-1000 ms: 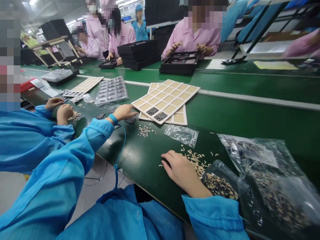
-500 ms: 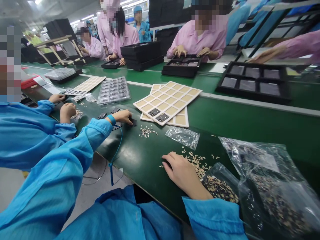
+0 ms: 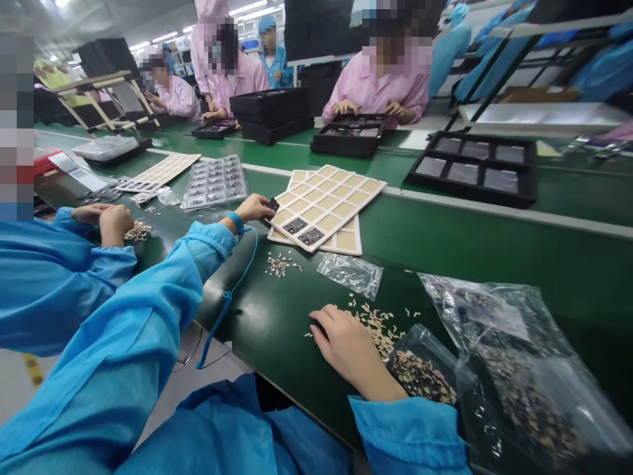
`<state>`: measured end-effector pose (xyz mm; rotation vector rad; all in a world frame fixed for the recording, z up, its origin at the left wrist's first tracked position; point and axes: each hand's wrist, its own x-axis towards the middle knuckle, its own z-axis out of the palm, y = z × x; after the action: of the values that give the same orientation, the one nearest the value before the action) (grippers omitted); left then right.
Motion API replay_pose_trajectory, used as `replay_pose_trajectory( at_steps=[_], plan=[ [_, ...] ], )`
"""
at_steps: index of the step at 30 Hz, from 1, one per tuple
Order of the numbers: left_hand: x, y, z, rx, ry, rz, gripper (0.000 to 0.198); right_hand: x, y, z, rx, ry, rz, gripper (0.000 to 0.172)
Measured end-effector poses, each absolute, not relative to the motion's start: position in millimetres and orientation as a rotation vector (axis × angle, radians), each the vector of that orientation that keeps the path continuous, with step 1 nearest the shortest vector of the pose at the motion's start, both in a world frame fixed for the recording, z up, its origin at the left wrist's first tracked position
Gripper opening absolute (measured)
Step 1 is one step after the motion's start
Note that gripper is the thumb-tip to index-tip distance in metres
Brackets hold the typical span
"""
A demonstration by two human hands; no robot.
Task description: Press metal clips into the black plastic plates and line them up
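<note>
My left hand [image 3: 254, 208], with a blue strap at its wrist, pinches a small black part [image 3: 272, 207] at the left corner of a white-framed grid tray [image 3: 326, 201]. Two dark parts [image 3: 310, 236] lie in that tray's front cells, and a second grid tray [image 3: 349, 239] is under it. My right hand [image 3: 349, 340] rests on the green table beside a pile of small beige pieces [image 3: 378, 330]. Its thumb and forefinger are apart, with nothing visible between them. A smaller pile of bits [image 3: 281, 264] lies between my hands.
A clear bag [image 3: 351, 274] lies before the trays. Large bags of pieces [image 3: 524, 376] are at the right. A clear blister tray [image 3: 215, 183] is at the left, near a co-worker's hands [image 3: 111, 221]. Black trays [image 3: 469, 168] and people in pink stand across the table.
My left hand has lifted the black part up and right to the grid tray's corner. My right hand stays by the pile. The co-worker's hands at the left have come together.
</note>
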<state>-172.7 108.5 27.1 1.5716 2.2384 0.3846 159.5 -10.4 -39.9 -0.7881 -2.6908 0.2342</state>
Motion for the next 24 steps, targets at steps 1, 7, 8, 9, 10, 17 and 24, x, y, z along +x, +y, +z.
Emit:
replay_pose_trajectory(
  at_steps=[1,7,8,9,10,17,24],
  plan=[
    [-169.2,114.9,25.6,1.577,2.248,0.379,0.028,159.8,-10.4,-40.1,-0.792,-2.686,0.237,0.012],
    [-164.6,128.2,22.0,1.690,2.351,0.242,0.034,160.1,-11.0,-39.4,-0.786,-2.690,0.250,0.013],
    [-164.8,127.4,21.2,1.726,2.358,0.219,0.034,160.0,-11.2,-39.1,-0.784,-2.693,0.251,0.013],
    [-164.6,126.3,20.1,1.761,2.360,0.196,0.035,159.8,-11.2,-38.7,-0.782,-2.696,0.249,0.013],
    [-163.9,125.4,18.5,1.794,2.358,0.174,0.036,159.7,-11.2,-38.5,-0.777,-2.695,0.242,0.013],
    [-147.1,131.1,5.1,1.807,2.461,0.029,0.038,160.1,-10.2,-39.6,-0.786,-2.680,0.244,0.013],
    [-137.3,137.9,4.8,1.908,2.444,-0.067,0.035,159.0,-10.1,-38.6,-0.812,-2.676,0.266,0.013]
  ],
)
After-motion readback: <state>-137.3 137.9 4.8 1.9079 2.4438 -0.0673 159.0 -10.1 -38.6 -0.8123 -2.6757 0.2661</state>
